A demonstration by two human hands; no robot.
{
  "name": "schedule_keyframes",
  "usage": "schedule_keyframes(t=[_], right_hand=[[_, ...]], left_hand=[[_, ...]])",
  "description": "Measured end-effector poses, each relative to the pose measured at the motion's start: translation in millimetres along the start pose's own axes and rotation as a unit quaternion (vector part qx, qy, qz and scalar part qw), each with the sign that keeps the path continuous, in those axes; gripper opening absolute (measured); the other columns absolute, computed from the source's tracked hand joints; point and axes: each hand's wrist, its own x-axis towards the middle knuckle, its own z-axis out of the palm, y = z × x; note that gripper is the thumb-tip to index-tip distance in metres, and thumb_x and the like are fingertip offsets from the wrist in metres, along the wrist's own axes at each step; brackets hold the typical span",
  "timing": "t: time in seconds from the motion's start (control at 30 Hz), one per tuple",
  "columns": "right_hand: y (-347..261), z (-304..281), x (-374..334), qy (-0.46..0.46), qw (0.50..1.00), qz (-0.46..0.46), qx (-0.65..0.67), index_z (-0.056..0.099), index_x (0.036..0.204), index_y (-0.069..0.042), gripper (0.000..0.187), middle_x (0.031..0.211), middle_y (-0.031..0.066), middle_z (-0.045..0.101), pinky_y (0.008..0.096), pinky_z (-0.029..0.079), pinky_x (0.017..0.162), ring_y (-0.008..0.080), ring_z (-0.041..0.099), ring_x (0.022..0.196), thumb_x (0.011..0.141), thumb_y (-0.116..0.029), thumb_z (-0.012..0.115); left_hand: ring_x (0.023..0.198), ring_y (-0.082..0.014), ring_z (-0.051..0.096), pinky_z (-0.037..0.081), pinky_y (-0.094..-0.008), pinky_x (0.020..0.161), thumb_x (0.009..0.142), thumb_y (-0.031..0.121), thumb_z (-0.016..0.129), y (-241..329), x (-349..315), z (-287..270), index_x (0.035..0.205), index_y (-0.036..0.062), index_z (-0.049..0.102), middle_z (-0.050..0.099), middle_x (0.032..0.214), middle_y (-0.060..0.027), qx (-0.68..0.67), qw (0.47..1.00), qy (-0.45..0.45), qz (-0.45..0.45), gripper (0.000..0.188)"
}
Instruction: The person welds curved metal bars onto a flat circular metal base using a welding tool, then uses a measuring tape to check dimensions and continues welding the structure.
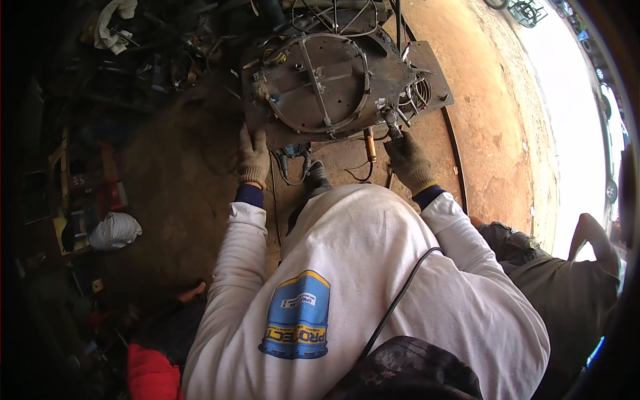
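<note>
A dark steel plate (261,123) forms the work surface in front of me. On it lies a round metal ring (367,73) with a bar (313,77) across its middle. My left hand (254,159), in a tan knit glove, rests at the plate's near left edge, fingers stretched out and holding nothing. My right hand (411,163), gloved too, is at the near right edge, its fingers curled at a dark metal fitting (391,120). Whatever is inside those fingers is hidden. Between the hands, an orange-handled tool (371,145) hangs at the near edge.
A yellow tape measure (275,58) lies near the ring's left. Coiled wire (419,93) sits at the plate's right. Below the edge is a blue power tool (293,152) with a cable. Dark clutter fills the left. Another person (567,287) is close on my right; red cloth (153,373) shows lower left.
</note>
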Motion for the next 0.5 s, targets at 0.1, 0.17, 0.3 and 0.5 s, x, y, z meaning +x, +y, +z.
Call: schedule_keyframes(t=[0.1,0.17,0.3,0.5], right_hand=[[19,3,4,0.004,0.999,-0.017,0.046,0.059,0.102,-0.007,0.019,0.077,0.0003,0.057,0.0322,0.045,0.062,0.0108,0.053,0.068,0.096,-0.022,0.068],[26,4,6,0.002,1.0,0.001,0.003,0.061,0.108,-0.008,0.026,0.086,0.0135,0.065,0.043,0.049,0.069,0.0312,0.062,0.08,0.095,-0.03,0.065],[18,3,4,-0.008,1.0,0.012,0.002,0.062,0.112,-0.008,0.03,0.09,0.0198,0.07,0.048,0.051,0.072,0.0409,0.068,0.086,0.095,-0.033,0.064],[24,9,5,-0.004,0.998,0.0,0.067,0.059,0.104,-0.007,0.019,0.078,-0.0002,0.057,0.0301,0.046,0.057,0.0106,0.055,0.063,0.097,-0.023,0.067]], left_hand=[[0.133,-0.0412,0.05,0.041,-0.0461,0.107,0.101,0.056,0.048,20,0,-4,0.153,0.015,0.038,0.051,0.147,-0.0213,0.001,1.0,-0.022,-0.005,0.066],[0.133,-0.0411,0.05,0.041,-0.0461,0.107,0.102,0.056,0.047,27,-1,-7,0.152,0.0148,0.038,0.051,0.147,-0.0213,0.012,0.999,-0.032,-0.015,0.066],[0.129,-0.0409,0.054,0.043,-0.0463,0.105,0.101,0.056,0.047,24,-1,-9,0.152,0.0148,0.039,0.054,0.144,-0.0216,0.053,0.997,-0.033,-0.051,0.066],[0.123,-0.0417,0.058,0.047,-0.0465,0.101,0.1,0.057,0.048,1,1,1,0.152,0.0169,0.04,0.059,0.138,-0.0226,0.031,1.0,0.002,-0.003,0.066]])
